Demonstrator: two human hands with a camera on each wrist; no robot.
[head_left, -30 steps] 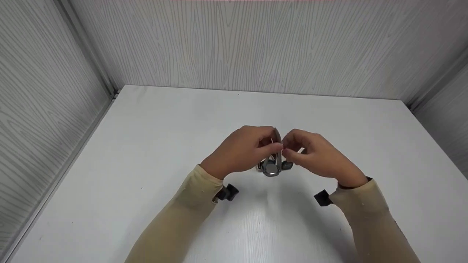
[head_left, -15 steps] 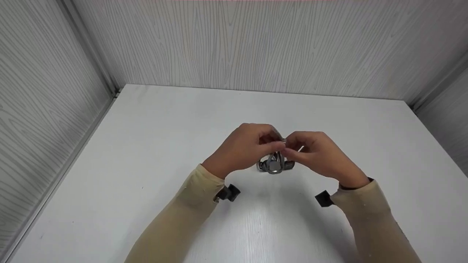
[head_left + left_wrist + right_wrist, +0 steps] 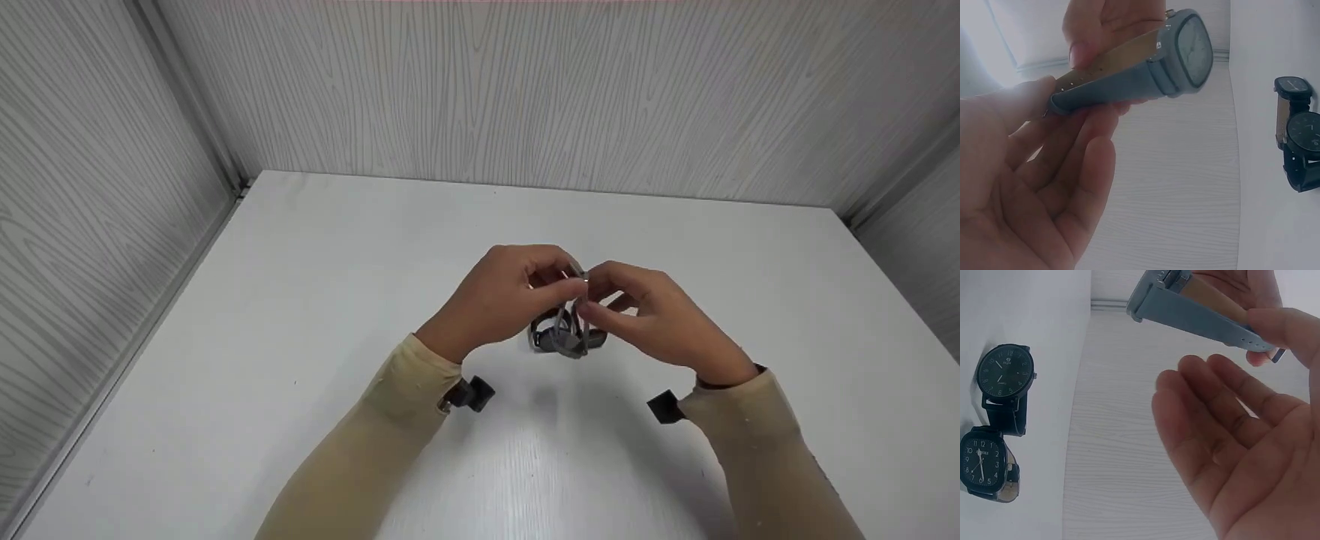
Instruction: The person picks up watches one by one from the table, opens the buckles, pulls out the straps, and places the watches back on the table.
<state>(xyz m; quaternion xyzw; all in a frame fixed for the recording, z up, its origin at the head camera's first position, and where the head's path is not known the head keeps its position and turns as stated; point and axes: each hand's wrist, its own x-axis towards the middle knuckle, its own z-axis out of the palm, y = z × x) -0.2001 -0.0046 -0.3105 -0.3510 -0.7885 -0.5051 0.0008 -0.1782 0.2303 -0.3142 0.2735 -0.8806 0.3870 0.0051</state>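
A grey watch [image 3: 564,339] with a grey strap hangs between both hands over the middle of the white table [image 3: 300,300]. My left hand [image 3: 551,289] pinches one strap end, thumb on top and fingers under the grey watch [image 3: 1129,79]. My right hand [image 3: 604,296] pinches the other strap end by the thumb while its other fingers stay loosely spread below the grey watch [image 3: 1202,315]. The watch's squarish pale face [image 3: 1192,48] points away from the left palm.
Two black watches [image 3: 1002,382] [image 3: 985,461] lie side by side on the table just under the hands, also seen as black watches [image 3: 1300,135]. Grey wood-grain walls [image 3: 525,90] close in the table at the back and both sides.
Both hands have risen slightly and moved a little farther from me. The grey watch has turned in their grip, its case now tilted instead of facing up.
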